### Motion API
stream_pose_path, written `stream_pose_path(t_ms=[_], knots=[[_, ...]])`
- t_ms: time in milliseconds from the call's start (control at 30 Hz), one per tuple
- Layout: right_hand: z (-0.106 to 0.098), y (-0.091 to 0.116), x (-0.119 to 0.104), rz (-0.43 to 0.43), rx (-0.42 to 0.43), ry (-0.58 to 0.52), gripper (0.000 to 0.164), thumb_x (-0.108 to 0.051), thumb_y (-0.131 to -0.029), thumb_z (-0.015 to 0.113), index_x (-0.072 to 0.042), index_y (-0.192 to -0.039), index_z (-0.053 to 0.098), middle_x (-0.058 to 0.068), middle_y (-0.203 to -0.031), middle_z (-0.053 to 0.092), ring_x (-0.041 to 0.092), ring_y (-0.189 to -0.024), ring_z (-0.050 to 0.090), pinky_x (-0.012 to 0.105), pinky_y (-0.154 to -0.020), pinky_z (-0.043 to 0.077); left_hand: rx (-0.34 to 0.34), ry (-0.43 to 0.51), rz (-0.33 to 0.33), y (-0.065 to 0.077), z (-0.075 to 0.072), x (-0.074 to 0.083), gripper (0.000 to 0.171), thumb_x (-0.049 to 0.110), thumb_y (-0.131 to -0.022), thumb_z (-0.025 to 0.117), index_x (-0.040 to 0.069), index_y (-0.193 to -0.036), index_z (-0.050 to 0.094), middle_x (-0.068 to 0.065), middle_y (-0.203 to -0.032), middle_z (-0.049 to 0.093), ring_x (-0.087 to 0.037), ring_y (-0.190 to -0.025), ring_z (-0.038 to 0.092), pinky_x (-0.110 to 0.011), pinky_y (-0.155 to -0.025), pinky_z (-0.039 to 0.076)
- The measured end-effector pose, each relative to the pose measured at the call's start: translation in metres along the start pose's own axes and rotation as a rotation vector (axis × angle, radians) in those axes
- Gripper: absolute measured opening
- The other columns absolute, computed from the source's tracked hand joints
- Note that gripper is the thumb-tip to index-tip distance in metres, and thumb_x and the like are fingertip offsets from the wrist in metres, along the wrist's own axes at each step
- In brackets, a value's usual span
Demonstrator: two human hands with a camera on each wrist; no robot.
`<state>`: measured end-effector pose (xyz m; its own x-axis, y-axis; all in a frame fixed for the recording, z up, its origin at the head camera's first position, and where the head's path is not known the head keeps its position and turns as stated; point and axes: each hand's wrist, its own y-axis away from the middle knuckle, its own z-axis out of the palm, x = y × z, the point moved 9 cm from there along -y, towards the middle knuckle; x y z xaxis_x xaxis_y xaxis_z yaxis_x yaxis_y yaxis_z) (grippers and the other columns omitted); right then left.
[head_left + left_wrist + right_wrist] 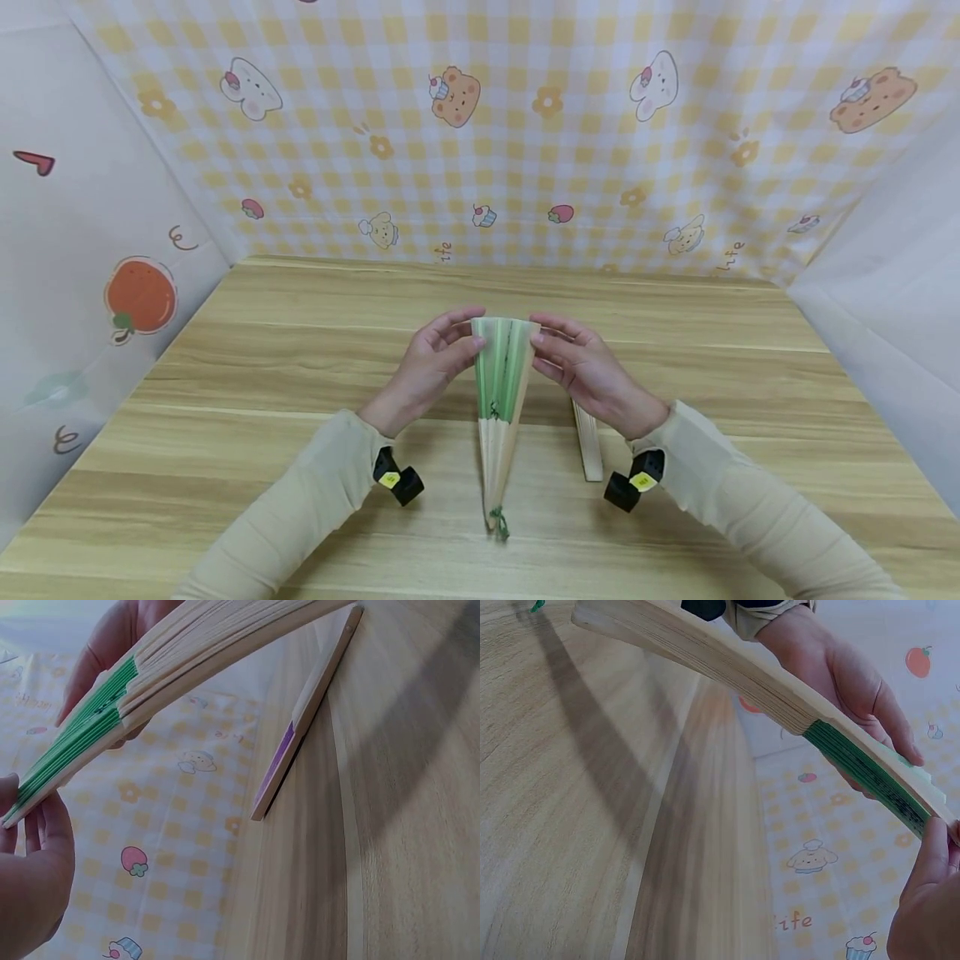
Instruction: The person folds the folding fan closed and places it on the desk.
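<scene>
A green folding fan point(498, 375) with pale wooden ribs is held partly spread in both hands. Its narrow pivot end, with a green cord tassel point(501, 523), points toward my body. My left hand point(427, 358) pinches the left outer edge near the wide end, thumb on the near face. On the opposite edge, my right hand point(588, 371) pinches the outer wooden guard near the top. The left wrist view shows the green pleats point(75, 746) stacked close between the guards. Dark markings run along the green part.
A second folding fan point(588, 446), folded flat with purple pleats point(276, 761), lies on the wooden table point(262, 350) below my right hand, which partly covers it. A yellow checked cloth point(510, 167) hangs behind the table, with white cloth point(67, 233) on the left side.
</scene>
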<state>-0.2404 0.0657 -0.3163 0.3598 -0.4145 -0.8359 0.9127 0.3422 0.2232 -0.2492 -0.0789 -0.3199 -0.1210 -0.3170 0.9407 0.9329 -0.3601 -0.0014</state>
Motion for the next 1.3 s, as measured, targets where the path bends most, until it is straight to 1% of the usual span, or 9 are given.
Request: stream_pose_path(t_ms=[100, 300, 467, 667, 767, 900, 1067, 1200, 1300], knots=[[0.0011, 0.0004, 0.0005, 0.007, -0.004, 0.006, 0.019, 0.000, -0.089, 0.049, -0.011, -0.100, 0.060, 0.003, -0.095, 0.054, 0.012, -0.081, 0.058, 0.020, -0.073, 0.051, -0.006, 0.002, 0.004, 0.0000, 0.0015, 0.0002, 0.040, -0.001, -0.087, 0.049, -0.001, -0.126, 0.041, -0.008, -0.106, 0.050, -0.014, -0.093, 0.051, -0.027, -0.083, 0.047], [0.0022, 0.0015, 0.0022, 0.022, -0.010, 0.014, 0.019, -0.001, -0.089, 0.051, -0.009, -0.105, 0.057, 0.003, -0.097, 0.052, 0.012, -0.083, 0.058, 0.020, -0.074, 0.051, -0.021, 0.020, 0.021, -0.0005, 0.0046, -0.0002, 0.041, -0.005, -0.086, 0.048, -0.005, -0.126, 0.038, -0.006, -0.103, 0.054, -0.014, -0.093, 0.053, -0.026, -0.082, 0.047], [0.0031, 0.0018, 0.0025, 0.025, -0.014, 0.029, 0.019, -0.001, -0.089, 0.051, -0.012, -0.101, 0.059, 0.003, -0.097, 0.052, 0.012, -0.083, 0.057, 0.021, -0.075, 0.051, -0.034, 0.029, 0.032, -0.0007, 0.0060, -0.0007, 0.040, -0.006, -0.086, 0.048, -0.003, -0.125, 0.040, -0.005, -0.102, 0.057, -0.014, -0.093, 0.054, -0.026, -0.083, 0.047], [0.0045, 0.0018, 0.0029, 0.022, -0.033, 0.031, 0.019, -0.002, -0.088, 0.051, -0.012, -0.102, 0.059, 0.003, -0.096, 0.053, 0.012, -0.083, 0.057, 0.022, -0.076, 0.051, -0.044, 0.008, 0.032, -0.0003, 0.0068, -0.0017, 0.045, -0.004, -0.085, 0.049, -0.005, -0.128, 0.037, -0.006, -0.106, 0.054, -0.015, -0.095, 0.053, -0.026, -0.083, 0.047], [0.0042, 0.0021, 0.0029, 0.019, -0.032, 0.029, 0.019, -0.001, -0.088, 0.051, -0.012, -0.102, 0.059, 0.003, -0.095, 0.054, 0.012, -0.082, 0.058, 0.022, -0.076, 0.051, -0.041, -0.003, 0.030, -0.0003, 0.0066, -0.0022, 0.044, -0.003, -0.085, 0.051, -0.004, -0.127, 0.039, -0.007, -0.107, 0.052, -0.015, -0.094, 0.053, -0.028, -0.083, 0.047], [0.0038, 0.0014, 0.0029, 0.007, -0.026, 0.053, 0.019, -0.002, -0.089, 0.050, -0.012, -0.104, 0.057, 0.001, -0.093, 0.055, 0.011, -0.081, 0.058, 0.021, -0.076, 0.051, -0.040, -0.004, 0.032, -0.0002, 0.0067, -0.0013, 0.040, -0.004, -0.085, 0.051, -0.001, -0.124, 0.044, -0.008, -0.107, 0.052, -0.016, -0.093, 0.054, -0.029, -0.083, 0.048], [0.0034, -0.0009, 0.0022, -0.020, -0.002, 0.102, 0.020, -0.003, -0.090, 0.048, -0.009, -0.109, 0.049, -0.001, -0.092, 0.059, 0.008, -0.081, 0.058, 0.022, -0.079, 0.050, -0.029, 0.004, 0.034, 0.0001, 0.0075, 0.0021, 0.040, -0.004, -0.084, 0.051, -0.001, -0.123, 0.045, -0.008, -0.105, 0.053, -0.015, -0.091, 0.055, -0.029, -0.082, 0.048], [0.0040, -0.0022, 0.0023, -0.043, 0.015, 0.113, 0.018, 0.000, -0.090, 0.047, -0.006, -0.107, 0.049, -0.001, -0.090, 0.062, 0.009, -0.081, 0.059, 0.024, -0.079, 0.050, -0.010, 0.019, 0.023, -0.0002, 0.0072, 0.0014, 0.039, -0.006, -0.083, 0.052, -0.001, -0.121, 0.047, -0.007, -0.103, 0.054, -0.014, -0.090, 0.055, -0.029, -0.082, 0.048], [0.0067, -0.0025, 0.0022, -0.067, 0.008, 0.133, 0.017, 0.002, -0.089, 0.047, -0.007, -0.103, 0.052, 0.000, -0.089, 0.063, 0.010, -0.084, 0.060, 0.025, -0.081, 0.049, 0.003, 0.026, 0.017, 0.0001, 0.0074, 0.0010, 0.036, -0.006, -0.083, 0.053, 0.003, -0.118, 0.051, -0.006, -0.101, 0.055, -0.014, -0.089, 0.056, -0.031, -0.082, 0.048]])
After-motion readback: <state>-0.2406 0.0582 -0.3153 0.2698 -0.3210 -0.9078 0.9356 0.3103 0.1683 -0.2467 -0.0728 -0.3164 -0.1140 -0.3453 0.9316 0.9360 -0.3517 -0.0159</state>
